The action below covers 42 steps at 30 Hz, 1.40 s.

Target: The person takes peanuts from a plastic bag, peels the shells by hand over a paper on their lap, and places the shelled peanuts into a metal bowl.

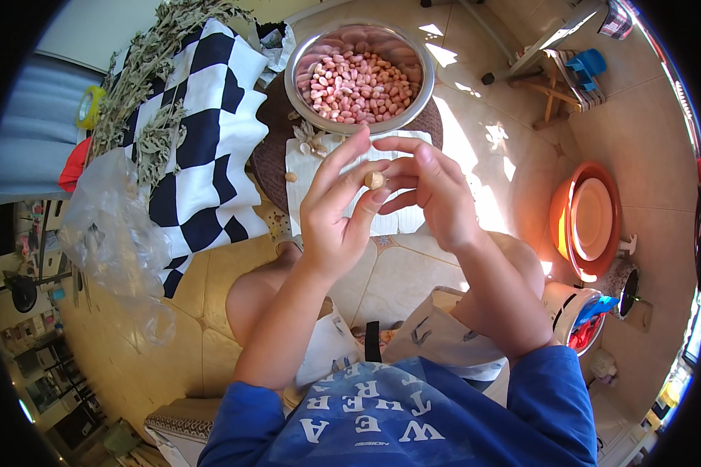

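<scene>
A small tan peanut in its shell (375, 180) is pinched between the thumb and fingers of my left hand (336, 219). Close beside it is my right hand (441, 195), its fingers bent and apart and its thumb raised away from the peanut. Whether the right fingertips touch the shell cannot be told. Below both hands lies a sheet of lined white paper (309, 201). Beyond them, a steel bowl (359, 126) holds many shelled pink peanuts (356, 87). Broken shells (309, 143) lie on the paper's upper left, and another peanut shell (291, 177) rests near its left edge.
Bowl and paper rest on a round brown stool (269, 146). Dried plants (163, 140) lie on a checkered cloth (210, 163) at left, with a clear plastic bag (108, 216). To the right are orange basins (616, 216), a white bucket (561, 298) and a folding stool (552, 93).
</scene>
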Each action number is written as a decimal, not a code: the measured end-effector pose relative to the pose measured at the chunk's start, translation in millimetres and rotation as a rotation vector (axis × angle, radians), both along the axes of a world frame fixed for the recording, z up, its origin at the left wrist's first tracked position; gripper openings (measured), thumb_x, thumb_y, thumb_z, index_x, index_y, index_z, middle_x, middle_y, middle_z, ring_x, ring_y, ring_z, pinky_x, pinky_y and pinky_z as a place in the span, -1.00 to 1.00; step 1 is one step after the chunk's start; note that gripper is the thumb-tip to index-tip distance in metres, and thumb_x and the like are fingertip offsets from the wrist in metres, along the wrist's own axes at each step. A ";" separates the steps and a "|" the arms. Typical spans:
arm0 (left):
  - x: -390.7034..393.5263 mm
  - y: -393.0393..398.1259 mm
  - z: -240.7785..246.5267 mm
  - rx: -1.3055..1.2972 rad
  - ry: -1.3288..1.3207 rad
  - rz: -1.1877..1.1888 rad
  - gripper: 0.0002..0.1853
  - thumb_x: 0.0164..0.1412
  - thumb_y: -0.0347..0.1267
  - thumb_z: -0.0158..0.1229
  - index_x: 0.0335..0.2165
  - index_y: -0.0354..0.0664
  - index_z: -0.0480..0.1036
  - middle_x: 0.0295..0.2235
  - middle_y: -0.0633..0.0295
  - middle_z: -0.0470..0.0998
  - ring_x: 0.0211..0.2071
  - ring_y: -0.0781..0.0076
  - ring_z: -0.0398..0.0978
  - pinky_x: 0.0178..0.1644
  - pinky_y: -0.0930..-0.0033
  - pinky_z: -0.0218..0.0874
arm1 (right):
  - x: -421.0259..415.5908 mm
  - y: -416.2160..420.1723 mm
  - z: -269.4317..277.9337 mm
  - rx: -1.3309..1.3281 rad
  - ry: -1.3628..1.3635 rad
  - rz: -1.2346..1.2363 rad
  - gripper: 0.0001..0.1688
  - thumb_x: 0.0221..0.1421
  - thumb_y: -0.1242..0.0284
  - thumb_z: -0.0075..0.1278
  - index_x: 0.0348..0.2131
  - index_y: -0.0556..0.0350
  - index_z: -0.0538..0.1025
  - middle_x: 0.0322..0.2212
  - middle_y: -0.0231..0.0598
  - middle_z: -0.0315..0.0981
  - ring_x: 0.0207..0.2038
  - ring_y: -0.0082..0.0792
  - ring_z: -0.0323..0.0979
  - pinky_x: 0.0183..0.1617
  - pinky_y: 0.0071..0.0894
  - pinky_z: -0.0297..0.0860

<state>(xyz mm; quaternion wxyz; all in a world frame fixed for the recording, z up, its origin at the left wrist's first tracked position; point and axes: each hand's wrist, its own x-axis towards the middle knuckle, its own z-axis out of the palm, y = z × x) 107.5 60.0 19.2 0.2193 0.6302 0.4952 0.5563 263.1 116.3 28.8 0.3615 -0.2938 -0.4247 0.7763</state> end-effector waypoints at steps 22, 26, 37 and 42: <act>-11.3 5.8 -3.8 -0.208 -0.500 -0.179 -0.79 0.15 -0.53 0.20 -0.20 -0.37 0.54 0.00 0.02 0.42 -0.02 0.34 0.42 0.06 0.34 0.28 | 0.9 2.3 1.3 0.059 -0.078 0.078 -0.71 0.12 0.43 0.15 -0.20 0.27 0.51 -0.30 -0.32 0.51 -0.25 -0.55 0.45 -0.34 -0.54 0.48; -12.1 4.0 -1.4 -0.205 -0.510 -0.206 -0.70 0.14 -0.51 0.23 -0.13 -0.38 0.49 0.01 0.02 0.42 -0.01 0.34 0.42 0.07 0.34 0.28 | 4.2 2.5 1.8 0.168 -0.179 0.066 -0.70 0.10 0.46 0.16 -0.20 0.31 0.53 -0.27 -0.31 0.51 -0.24 -0.54 0.46 -0.29 -0.54 0.49; -10.6 -0.5 -1.8 -0.229 -0.524 -0.070 -0.69 0.08 -0.54 0.28 -0.17 -0.43 0.49 -0.20 0.05 0.55 -0.19 0.39 0.52 -0.07 0.42 0.37 | -2.1 -2.4 -3.6 0.734 -0.304 -0.147 -0.68 0.02 0.52 0.20 -0.18 0.22 0.53 -0.39 -0.23 0.50 -0.37 -0.45 0.49 -0.31 -0.50 0.47; -11.5 -1.7 -6.5 -0.121 -0.354 0.015 -0.82 0.10 -0.55 0.26 -0.27 -0.39 0.54 -0.25 0.09 0.55 -0.24 0.43 0.51 -0.12 0.49 0.35 | -2.5 -2.7 -7.6 0.881 -0.373 -0.155 -0.68 -0.02 0.51 0.23 -0.22 0.22 0.53 -0.46 -0.20 0.46 -0.46 -0.36 0.48 -0.36 -0.45 0.44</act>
